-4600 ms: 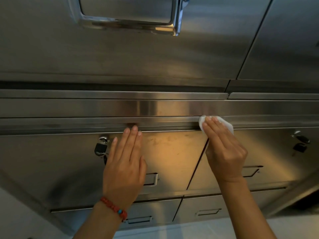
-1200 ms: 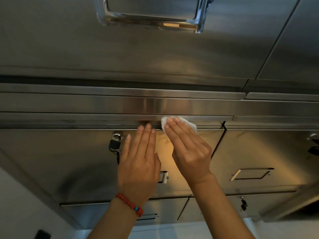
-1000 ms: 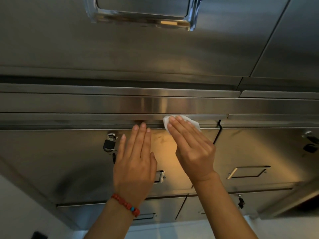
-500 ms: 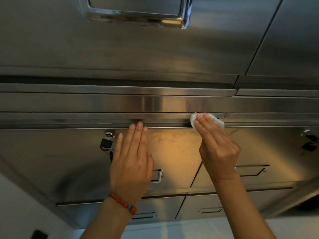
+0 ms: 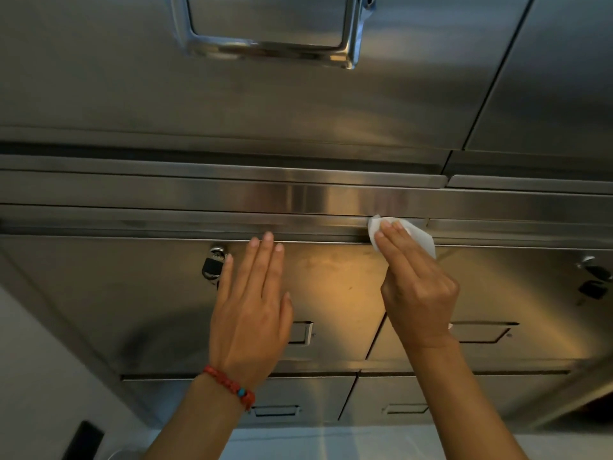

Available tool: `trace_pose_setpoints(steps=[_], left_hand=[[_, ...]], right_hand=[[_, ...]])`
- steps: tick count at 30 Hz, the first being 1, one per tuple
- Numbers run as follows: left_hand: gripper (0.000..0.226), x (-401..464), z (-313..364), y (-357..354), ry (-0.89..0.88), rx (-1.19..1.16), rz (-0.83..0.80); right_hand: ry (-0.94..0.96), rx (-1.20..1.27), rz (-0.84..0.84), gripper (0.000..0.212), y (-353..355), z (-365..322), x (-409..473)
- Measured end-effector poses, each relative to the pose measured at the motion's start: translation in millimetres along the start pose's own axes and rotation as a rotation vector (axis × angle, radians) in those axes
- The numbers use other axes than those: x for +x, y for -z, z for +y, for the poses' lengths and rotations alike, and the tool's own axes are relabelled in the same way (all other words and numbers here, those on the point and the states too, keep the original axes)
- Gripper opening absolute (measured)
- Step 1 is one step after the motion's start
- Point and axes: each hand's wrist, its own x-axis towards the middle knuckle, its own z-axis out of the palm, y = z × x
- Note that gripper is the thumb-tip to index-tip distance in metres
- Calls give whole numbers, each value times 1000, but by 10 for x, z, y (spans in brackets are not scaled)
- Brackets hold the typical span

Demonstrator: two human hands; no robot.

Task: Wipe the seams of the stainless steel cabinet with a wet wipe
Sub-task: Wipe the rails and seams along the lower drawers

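Facing the stainless steel cabinet (image 5: 99, 104) at close range, drawers all shut, so their contents are hidden. Far left on the floor: a dark flat object (image 5: 84, 439), too dim to identify. A small black padlock (image 5: 212, 265) hangs at the top left corner of the left drawer (image 5: 139, 293). My left hand (image 5: 253, 313) lies flat on that drawer front, fingers (image 5: 265, 257) straight and together, tips reaching the drawer's upper edge, holding nothing; red bead bracelet (image 5: 232, 386) on the wrist. A recessed pull (image 5: 300, 333) shows just right of that hand. Above, a large chrome handle (image 5: 275, 49) on the upper door. My right hand (image 5: 419, 293) presses the white wet wipe (image 5: 421, 237) with straight fingers against the horizontal seam (image 5: 315, 227) running above the drawers, near where the vertical gap between the two drawers meets it. Right drawer (image 5: 517, 293) carries its own recessed pull (image 5: 481, 332) and another lock (image 5: 593, 277) at its far right corner. Two lower drawers (image 5: 315, 396) sit beneath, also closed.
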Motion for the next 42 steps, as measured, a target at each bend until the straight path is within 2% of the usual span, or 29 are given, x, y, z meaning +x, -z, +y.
trace_pose_setpoints(steps=[3, 8, 12, 21, 26, 31, 36, 42], left_hand=[[54, -54, 5, 34, -3, 3, 18], [55, -105, -116, 102, 14, 21, 29], [55, -159, -273, 135, 12, 15, 34], [53, -144, -699, 175, -11, -19, 78], [53, -164, -868, 178, -17, -47, 82], [54, -154, -1033, 185, -17, -35, 55], [55, -158, -1221, 165, 6, -26, 24], [56, -178, -1292, 108, -4, -25, 41]], right_hand=[[22, 22, -6, 37, 11, -75, 25], [38, 63, 0, 24, -45, -230, 44], [38, 70, 2, 28, -149, -388, 38], [52, 66, 18, 24, -339, -808, 118], [50, 68, 1, 25, -421, -976, 121], [3, 38, -27, 37, -496, -1119, 145], [-11, 43, -4, 34, -578, -1244, 153], [74, 86, 8, 20, -732, -1429, 203]])
